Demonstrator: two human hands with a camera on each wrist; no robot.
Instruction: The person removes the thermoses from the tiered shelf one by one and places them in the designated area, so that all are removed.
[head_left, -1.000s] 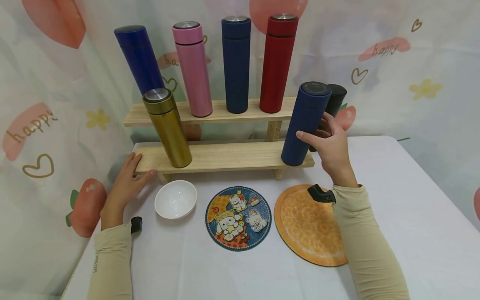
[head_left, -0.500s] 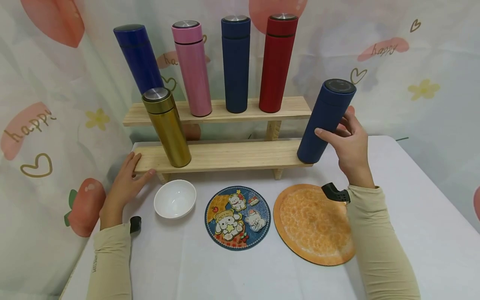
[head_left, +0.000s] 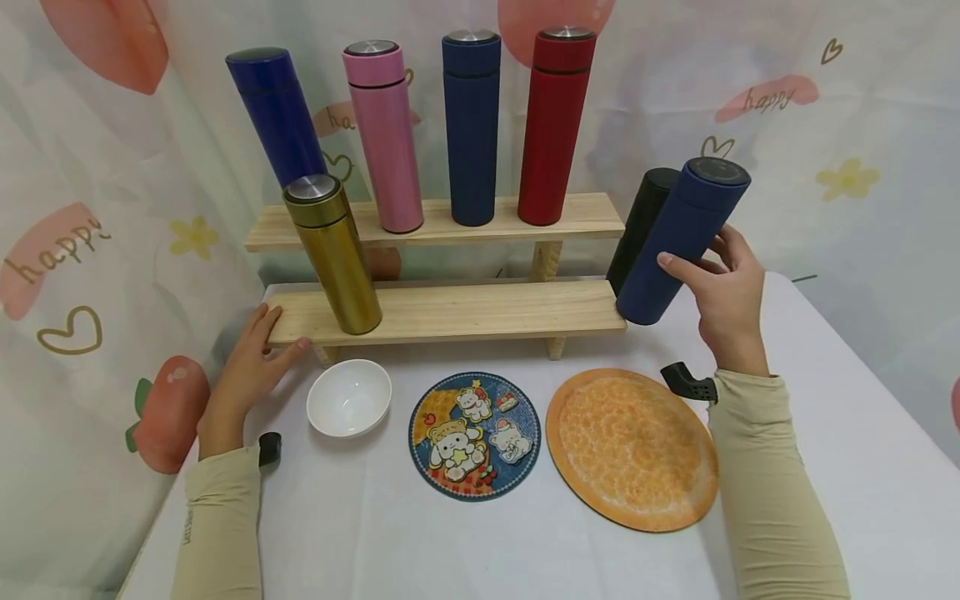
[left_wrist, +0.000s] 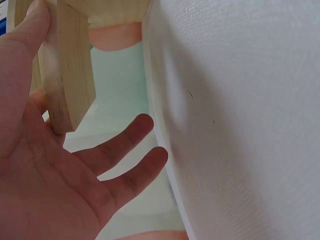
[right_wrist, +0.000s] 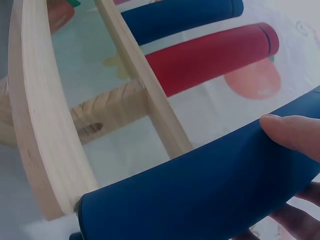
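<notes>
Bottle (head_left: 681,246), near upright, is gripped by right fingers (head_left: 738,248) beside lower shelf (head_left: 465,310)'s right end; left fingers (head_left: 258,323) clasp its left end

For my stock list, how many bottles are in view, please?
7: blue bottle, pink bottle, navy bottle, red bottle on upper shelf; gold bottle on lower shelf; second navy bottle in right hand; black bottle behind it.

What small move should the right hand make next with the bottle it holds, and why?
Probably ease the blue bottle slightly right before lowering it: the right hand holds it with its base close to the right end of the lower shelf, and a black bottle shows partly hidden behind it.
</notes>
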